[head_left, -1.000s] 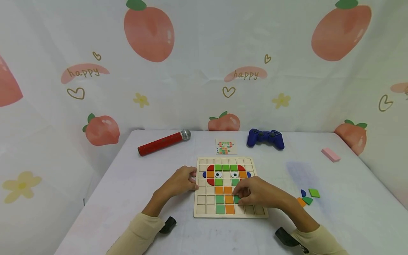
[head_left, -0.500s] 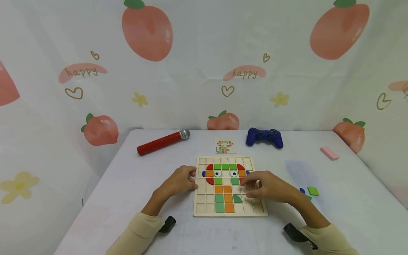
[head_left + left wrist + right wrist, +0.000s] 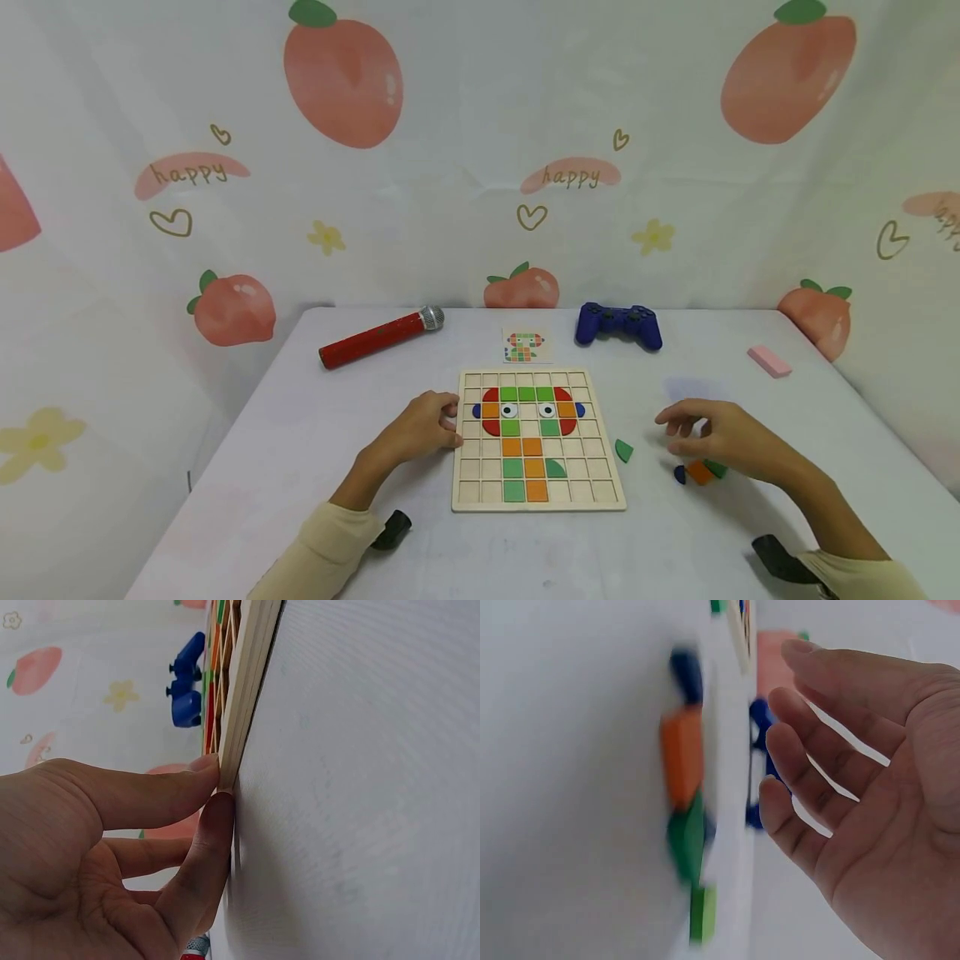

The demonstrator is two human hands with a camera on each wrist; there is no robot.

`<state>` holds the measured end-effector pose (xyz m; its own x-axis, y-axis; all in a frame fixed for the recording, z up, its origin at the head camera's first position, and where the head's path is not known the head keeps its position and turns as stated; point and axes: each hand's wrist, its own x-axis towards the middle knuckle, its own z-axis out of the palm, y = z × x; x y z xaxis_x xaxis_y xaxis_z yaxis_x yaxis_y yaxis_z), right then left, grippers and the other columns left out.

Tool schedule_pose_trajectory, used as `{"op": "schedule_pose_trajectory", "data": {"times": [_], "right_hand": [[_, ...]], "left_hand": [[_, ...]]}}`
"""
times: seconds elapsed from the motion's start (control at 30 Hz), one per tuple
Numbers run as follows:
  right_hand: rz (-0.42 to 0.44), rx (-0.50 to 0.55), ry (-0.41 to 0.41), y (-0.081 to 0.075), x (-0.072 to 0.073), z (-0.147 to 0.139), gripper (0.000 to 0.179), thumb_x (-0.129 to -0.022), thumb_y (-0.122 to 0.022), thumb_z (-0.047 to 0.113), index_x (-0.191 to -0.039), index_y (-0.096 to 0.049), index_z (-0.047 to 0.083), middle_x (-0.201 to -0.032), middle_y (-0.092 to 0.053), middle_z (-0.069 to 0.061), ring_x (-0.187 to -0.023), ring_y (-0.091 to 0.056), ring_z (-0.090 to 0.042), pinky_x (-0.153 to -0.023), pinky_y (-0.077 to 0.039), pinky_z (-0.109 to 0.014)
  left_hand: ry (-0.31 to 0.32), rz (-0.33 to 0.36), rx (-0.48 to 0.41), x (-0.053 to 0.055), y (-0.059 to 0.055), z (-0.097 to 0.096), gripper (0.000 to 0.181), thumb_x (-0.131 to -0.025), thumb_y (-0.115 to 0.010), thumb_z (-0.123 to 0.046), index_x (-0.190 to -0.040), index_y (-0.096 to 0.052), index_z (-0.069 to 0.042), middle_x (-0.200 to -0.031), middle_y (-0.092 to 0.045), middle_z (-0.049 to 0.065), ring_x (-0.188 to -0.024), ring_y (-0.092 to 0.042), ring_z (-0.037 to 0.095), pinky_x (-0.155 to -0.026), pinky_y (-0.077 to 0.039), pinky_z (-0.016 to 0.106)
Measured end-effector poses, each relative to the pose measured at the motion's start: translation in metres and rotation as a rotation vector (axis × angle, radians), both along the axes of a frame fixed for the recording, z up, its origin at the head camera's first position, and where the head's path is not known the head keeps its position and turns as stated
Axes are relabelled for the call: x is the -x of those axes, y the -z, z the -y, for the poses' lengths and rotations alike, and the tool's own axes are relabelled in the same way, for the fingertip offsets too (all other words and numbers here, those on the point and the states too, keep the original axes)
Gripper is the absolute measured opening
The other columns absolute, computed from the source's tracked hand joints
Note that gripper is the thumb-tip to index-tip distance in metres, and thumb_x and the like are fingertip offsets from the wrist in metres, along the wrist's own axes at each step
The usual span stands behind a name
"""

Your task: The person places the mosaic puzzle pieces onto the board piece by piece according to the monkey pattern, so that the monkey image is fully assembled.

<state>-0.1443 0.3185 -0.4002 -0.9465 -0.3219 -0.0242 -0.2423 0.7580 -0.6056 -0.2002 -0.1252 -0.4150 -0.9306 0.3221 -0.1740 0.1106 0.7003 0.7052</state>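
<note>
A wooden grid board [image 3: 480,496] holds coloured tiles forming a face with two eye tiles [image 3: 509,410] and a body of orange and green squares. A green quarter-round tile [image 3: 556,468] lies in one of its lower cells. My left hand [image 3: 417,427] holds the board's left edge; thumb [image 3: 161,799] and a finger meet at the rim in the left wrist view. Right of the board my right hand [image 3: 723,435] hovers above loose tiles, fingers slightly bent, holding nothing. Beneath it are an orange square [image 3: 701,472], a blue half-round tile [image 3: 680,474] and a green tile [image 3: 715,468].
A picture card [image 3: 527,345] lies behind the board. Farther back are a red microphone [image 3: 382,336] and a blue game controller [image 3: 618,325]. Another green quarter-round tile [image 3: 624,451] sits just right of the board. A pink block [image 3: 770,362] lies at the far right.
My right hand has let go of the green quarter-round tile on the board and moved right, over the loose tiles. The left hand has stayed at the board's left edge.
</note>
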Motion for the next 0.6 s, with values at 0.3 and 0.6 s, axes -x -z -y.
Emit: {"op": "schedule_pose_trajectory", "data": {"times": [0.3,0.6], "right_hand": [[0.041,-0.091,0.112,0.009,-0.010,-0.049,0.036,-0.088,-0.083,0.019,-0.121,-0.076,0.010,-0.107,-0.071,0.003,-0.091,-0.057,-0.001,-0.076,-0.049,-0.026],[0.052,-0.130,0.172,0.013,-0.013,-0.075,0.037,-0.089,-0.082,0.019,-0.125,-0.075,0.009,-0.115,-0.074,-0.002,-0.090,-0.051,0.000,-0.074,-0.047,-0.028]], "left_hand": [[0.001,-0.006,-0.004,0.000,0.001,0.000,0.062,-0.085,-0.086,-0.001,-0.141,-0.060,0.008,-0.106,-0.059,0.009,-0.094,-0.059,0.019,-0.083,-0.057,0.031],[0.002,-0.012,-0.001,0.000,0.001,0.001,0.062,-0.085,-0.087,-0.003,-0.141,-0.060,0.007,-0.105,-0.059,0.009,-0.094,-0.058,0.019,-0.082,-0.057,0.031]]}}
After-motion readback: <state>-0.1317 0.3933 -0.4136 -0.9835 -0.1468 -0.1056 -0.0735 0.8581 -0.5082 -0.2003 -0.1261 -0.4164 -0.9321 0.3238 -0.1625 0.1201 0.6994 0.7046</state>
